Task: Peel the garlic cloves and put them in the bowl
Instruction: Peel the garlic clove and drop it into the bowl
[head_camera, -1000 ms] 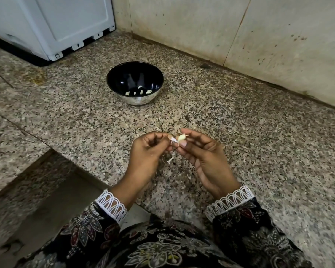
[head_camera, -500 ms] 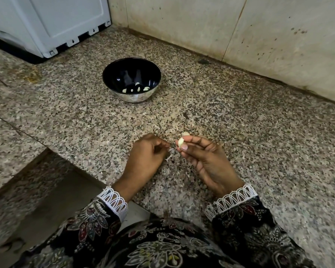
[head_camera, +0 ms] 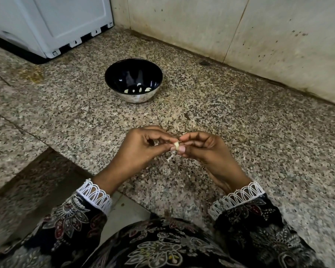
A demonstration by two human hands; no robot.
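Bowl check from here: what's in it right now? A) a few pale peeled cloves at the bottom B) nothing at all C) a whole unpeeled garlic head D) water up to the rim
A: the bowl shows several small pale peeled cloves lying at its dark bottom, while both hands work another clove well in front of it.

Most of the clove (head_camera: 176,145) is hidden between the fingertips of both hands; only a pale sliver shows. The pieces in the bowl (head_camera: 112,82) are too small to count surely. The white appliance (head_camera: 46,26), upper left, is cut by the frame edge.
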